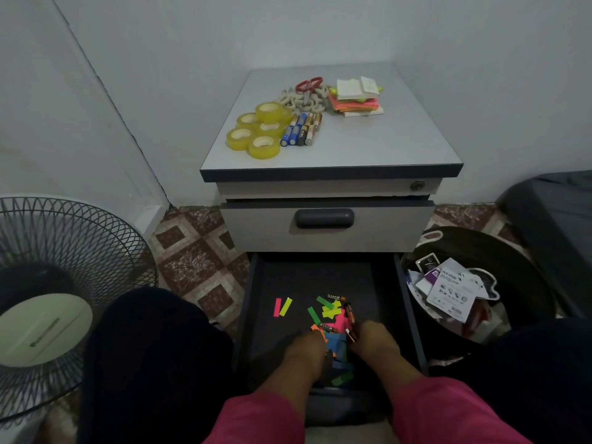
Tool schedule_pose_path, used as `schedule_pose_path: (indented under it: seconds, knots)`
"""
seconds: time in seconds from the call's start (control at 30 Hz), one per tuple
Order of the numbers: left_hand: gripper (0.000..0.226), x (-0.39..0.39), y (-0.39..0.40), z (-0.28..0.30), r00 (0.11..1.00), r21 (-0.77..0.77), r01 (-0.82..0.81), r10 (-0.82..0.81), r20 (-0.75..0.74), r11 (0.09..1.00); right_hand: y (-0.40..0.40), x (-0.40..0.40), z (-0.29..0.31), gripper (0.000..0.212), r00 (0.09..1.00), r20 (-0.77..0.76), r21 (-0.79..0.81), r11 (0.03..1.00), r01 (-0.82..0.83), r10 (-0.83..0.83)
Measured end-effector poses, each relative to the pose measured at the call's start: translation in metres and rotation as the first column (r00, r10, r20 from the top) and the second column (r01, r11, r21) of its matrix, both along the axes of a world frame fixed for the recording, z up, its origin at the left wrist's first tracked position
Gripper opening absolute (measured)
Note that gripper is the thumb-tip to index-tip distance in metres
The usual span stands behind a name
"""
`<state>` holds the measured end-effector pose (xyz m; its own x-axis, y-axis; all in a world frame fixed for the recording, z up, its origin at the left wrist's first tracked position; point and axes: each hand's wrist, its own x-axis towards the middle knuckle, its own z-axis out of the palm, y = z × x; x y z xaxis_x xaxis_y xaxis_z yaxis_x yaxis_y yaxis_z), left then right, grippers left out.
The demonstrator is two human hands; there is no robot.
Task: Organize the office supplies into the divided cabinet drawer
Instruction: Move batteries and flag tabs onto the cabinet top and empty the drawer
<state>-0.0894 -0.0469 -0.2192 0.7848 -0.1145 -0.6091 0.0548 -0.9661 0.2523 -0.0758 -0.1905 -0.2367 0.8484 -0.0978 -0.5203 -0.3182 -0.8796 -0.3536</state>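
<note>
Both hands were down inside the open bottom drawer (256, 315) of the small grey cabinet (330, 225), reaching in from pink sleeves. The left hand (304, 346) lay knuckles-up with its fingers curled down into a heap of coloured sticky tabs (333, 318) — whether it actually pinched any of them I could not tell. The right hand (373, 341) also had its fingers bent, and a small battery (351, 335) showed at its fingertips, seemingly held between them. Two more dark batteries (350, 310) lay among the tabs just beyond the hands, and a pink and a yellow tab (282, 307) lay apart to the left on the drawer floor.

On the cabinet top (384, 139) sat five rolls of yellowish clear tape (259, 129) in a cluster, a row of batteries (301, 129) touching them on the right, red-handled scissors (308, 86) lying over a pile of pale rubber bands (304, 100), and a stack of sticky notes (355, 96) — neon pads under white ones.

A floor fan (48, 283) stood to the left; a black bin (480, 283) with torn battery packaging stood right of the drawer.
</note>
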Motion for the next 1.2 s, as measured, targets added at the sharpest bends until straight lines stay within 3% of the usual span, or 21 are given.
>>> schedule_pose_path:
  seconds: [0.2, 0.37, 0.5, 0.63, 0.77, 0.83, 0.97, 1.1, 1.2]
  knots:
    - [0.039, 0.009, 0.006, 0.004, 0.999, 0.078, 0.044, -0.043, -0.024, 0.996, -0.004, -0.001, 0.005, 0.023, 0.999, 0.018, 0.019, 0.999, 0.034, -0.035]
    - [0.028, 0.014, 0.012, 0.010, 1.000, 0.000, -0.026, 0.026, 0.009, 1.000, -0.005, 0.003, 0.011, 0.023, 0.985, 0.055, 0.162, 0.975, 0.150, -0.161]
    - [0.019, 0.023, 0.016, 0.022, 0.974, -0.176, -0.133, 0.161, 0.156, 0.975, 0.001, 0.011, 0.026, 0.012, 0.949, 0.185, 0.317, 0.929, 0.190, -0.257]
    - [0.016, 0.047, 0.017, 0.053, 0.854, -0.448, -0.173, 0.360, 0.376, 0.877, 0.015, 0.024, 0.065, 0.011, 0.855, 0.311, 0.588, 0.791, 0.169, -0.414]
    - [0.015, 0.063, 0.019, 0.081, 0.772, -0.676, -0.172, 0.525, 0.360, 0.717, 0.020, 0.030, 0.100, 0.010, 0.787, 0.418, 0.661, 0.746, 0.079, -0.454]
    - [0.009, 0.062, 0.022, 0.078, 0.822, -0.594, -0.178, 0.450, 0.349, 0.785, 0.019, 0.029, 0.099, 0.009, 0.802, 0.406, 0.635, 0.766, 0.097, -0.438]
    - [0.016, 0.039, 0.029, 0.046, 0.961, -0.198, -0.054, 0.105, 0.255, 0.979, 0.007, 0.018, 0.064, 0.011, 0.888, 0.277, 0.461, 0.862, 0.212, -0.366]
    - [0.026, 0.018, 0.033, 0.020, 0.993, -0.001, 0.071, -0.071, 0.095, 0.997, -0.006, 0.005, 0.029, 0.024, 0.953, 0.174, 0.230, 0.951, 0.207, -0.250]
    - [0.029, 0.017, 0.029, 0.016, 0.993, 0.028, 0.104, -0.105, 0.045, 0.994, -0.009, 0.002, 0.016, 0.020, 0.964, 0.099, 0.211, 0.952, 0.223, -0.248]
